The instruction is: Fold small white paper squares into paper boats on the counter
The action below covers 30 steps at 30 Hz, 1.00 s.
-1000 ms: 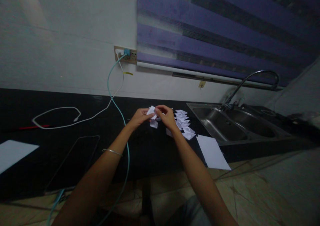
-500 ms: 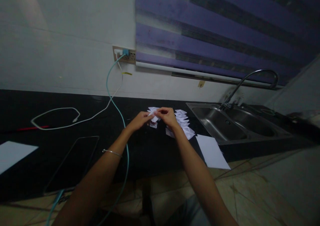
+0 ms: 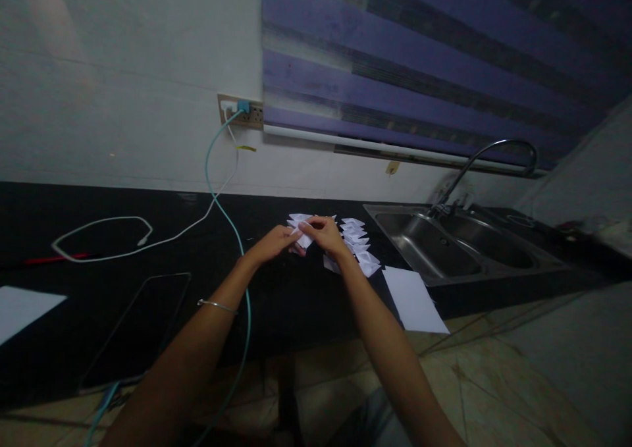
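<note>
A small folded piece of white paper [image 3: 305, 237] is held between both hands above the dark counter. My left hand [image 3: 277, 241] pinches it from the left, wrist ringed by a thin bracelet [image 3: 217, 305]. From the right, my right hand [image 3: 324, 234] grips the same paper with thumb and fingers. Several folded white paper pieces [image 3: 354, 233] stand in a row just right of my right hand, partly hidden by it. More folded white paper [image 3: 297, 218] shows behind the hands. The exact shape of the held piece is hard to make out.
A white paper sheet [image 3: 413, 299] lies at the right near the counter edge, before a double sink [image 3: 424, 243] with a tall faucet. At left are another sheet [image 3: 27, 309], a dark flat tablet-like device [image 3: 135, 332] and a white cable [image 3: 101, 222]. A teal cable [image 3: 245, 282] crosses the counter.
The held paper has turned and shows a broader flat face, with the fingers shifted slightly on it. The whole view has moved a little, so things appear slightly further left.
</note>
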Each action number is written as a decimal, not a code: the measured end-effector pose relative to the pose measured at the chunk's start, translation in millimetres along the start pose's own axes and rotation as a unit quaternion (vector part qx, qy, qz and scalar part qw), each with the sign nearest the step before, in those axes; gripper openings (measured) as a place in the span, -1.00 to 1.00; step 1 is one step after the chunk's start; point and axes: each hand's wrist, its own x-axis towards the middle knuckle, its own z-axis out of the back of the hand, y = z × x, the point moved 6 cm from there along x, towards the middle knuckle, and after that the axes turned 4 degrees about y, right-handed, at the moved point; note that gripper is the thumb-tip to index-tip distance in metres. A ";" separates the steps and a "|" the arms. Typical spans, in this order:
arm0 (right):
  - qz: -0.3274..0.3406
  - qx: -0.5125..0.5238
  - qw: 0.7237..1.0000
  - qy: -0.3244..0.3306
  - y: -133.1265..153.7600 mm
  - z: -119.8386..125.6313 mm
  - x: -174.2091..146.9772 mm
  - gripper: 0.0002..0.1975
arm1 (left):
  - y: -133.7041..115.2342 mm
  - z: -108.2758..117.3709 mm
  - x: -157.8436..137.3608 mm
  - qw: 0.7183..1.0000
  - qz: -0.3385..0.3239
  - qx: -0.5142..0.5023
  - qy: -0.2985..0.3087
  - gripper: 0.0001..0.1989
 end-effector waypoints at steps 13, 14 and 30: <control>-0.015 -0.009 1.000 -0.024 -4.9 5.8 -0.7 -0.70 | -9.3 -1.8 -5.4 0.998 -0.005 0.060 -0.009 -0.35; -0.026 -0.004 0.999 -0.020 -5.5 5.1 -1.2 -0.68 | -8.3 0.0 -5.4 0.998 -0.004 0.060 -0.021 -0.34; -0.100 0.086 0.991 -0.022 -17.6 -0.7 -5.6 -0.59 | 9.9 20.9 -6.0 0.981 0.015 0.115 -0.156 -0.34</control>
